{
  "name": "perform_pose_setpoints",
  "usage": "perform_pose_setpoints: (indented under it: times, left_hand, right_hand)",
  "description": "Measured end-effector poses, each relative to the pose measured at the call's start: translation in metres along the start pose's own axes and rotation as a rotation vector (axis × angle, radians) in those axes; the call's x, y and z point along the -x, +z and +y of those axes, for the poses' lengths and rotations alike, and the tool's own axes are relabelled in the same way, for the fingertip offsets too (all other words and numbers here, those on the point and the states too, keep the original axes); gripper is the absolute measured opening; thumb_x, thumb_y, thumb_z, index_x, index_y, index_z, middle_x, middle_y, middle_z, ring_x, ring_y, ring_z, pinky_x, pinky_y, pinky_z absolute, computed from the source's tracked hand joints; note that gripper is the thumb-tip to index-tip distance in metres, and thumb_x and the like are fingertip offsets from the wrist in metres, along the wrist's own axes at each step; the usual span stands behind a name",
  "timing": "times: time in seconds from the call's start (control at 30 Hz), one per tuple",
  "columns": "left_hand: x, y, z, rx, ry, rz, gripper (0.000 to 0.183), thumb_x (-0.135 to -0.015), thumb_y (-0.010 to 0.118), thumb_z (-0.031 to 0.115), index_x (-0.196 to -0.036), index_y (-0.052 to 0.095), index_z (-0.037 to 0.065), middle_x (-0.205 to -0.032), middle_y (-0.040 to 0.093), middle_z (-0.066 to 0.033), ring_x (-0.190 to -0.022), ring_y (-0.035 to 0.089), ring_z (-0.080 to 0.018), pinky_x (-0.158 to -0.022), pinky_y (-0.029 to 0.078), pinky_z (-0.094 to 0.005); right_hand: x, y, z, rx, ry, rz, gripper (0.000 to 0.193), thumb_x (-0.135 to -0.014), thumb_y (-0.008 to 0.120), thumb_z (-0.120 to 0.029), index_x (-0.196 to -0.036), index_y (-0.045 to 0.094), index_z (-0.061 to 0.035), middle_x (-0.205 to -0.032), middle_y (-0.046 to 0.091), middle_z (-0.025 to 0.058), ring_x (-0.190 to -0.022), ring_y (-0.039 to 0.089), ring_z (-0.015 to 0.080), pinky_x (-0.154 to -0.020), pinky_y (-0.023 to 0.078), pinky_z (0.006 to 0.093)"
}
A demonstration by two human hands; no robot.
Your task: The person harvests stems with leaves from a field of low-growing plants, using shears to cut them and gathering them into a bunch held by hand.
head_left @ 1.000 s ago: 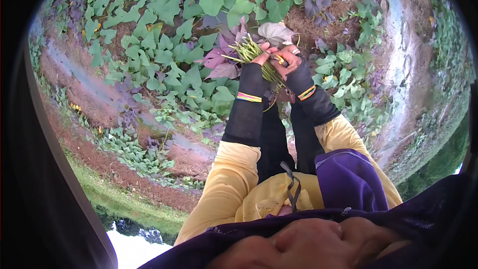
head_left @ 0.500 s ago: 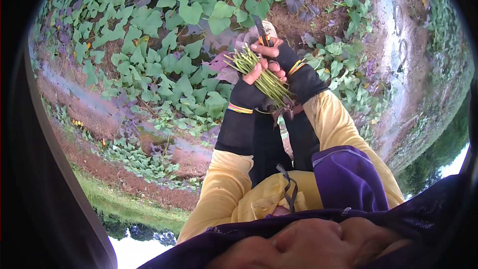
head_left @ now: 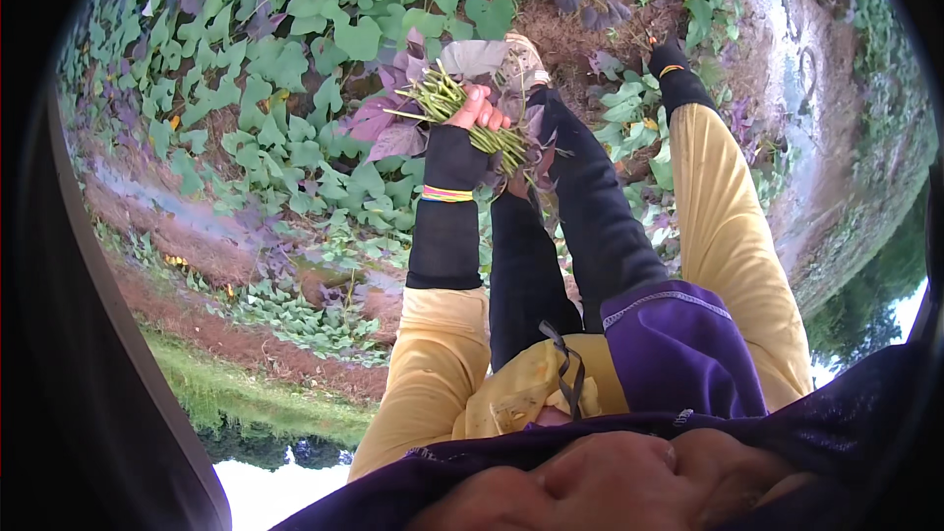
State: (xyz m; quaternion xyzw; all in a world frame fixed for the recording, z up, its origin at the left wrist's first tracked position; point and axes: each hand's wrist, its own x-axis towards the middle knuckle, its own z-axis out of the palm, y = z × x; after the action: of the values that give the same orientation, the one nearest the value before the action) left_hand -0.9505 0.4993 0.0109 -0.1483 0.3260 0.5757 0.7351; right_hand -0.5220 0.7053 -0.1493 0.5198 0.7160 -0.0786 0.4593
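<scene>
From the left, green vines cover the bed. Our left hand grasps a bundle of green stems above it. Bare soil leaves open room between our hands. Our right hand reaches near the bed's right edge, its grip too obscured to tell; beyond runs a pale path.

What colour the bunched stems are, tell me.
Yellow-green; the bunched stems show best in the head view.
</scene>
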Motion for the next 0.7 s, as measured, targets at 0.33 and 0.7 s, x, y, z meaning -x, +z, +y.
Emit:
perform_pose_setpoints:
  times: [0.33,0.7]
  left_hand:
    - [-0.054,0.001,-0.005,-0.707,-0.166,0.443,0.032,-0.074,0.078,0.032,-0.087,0.067,0.005,-0.074,0.060,0.0004,-0.065,0.053,-0.0104,-0.060,0.042,-0.0255]
    - [-0.037,-0.040,0.042,-0.159,-0.027,0.281,0.056,-0.080,0.050,0.001,-0.135,0.042,0.003,-0.093,0.060,-0.0091,-0.070,0.057,-0.0168,-0.070,0.050,-0.0309]
  right_hand:
    - [0.223,-0.170,-0.230,-1.445,-0.254,0.104,0.034,-0.081,0.070,-0.023,-0.104,0.062,0.0001,-0.075,0.061,0.0057,-0.065,0.058,0.0147,-0.062,0.047,0.0320]
    - [0.067,-0.165,-0.209,-0.871,-0.268,0.102,0.044,-0.088,0.055,-0.041,-0.120,0.052,-0.0116,-0.100,0.065,0.0189,-0.093,0.063,0.0358,-0.079,0.048,0.0454]
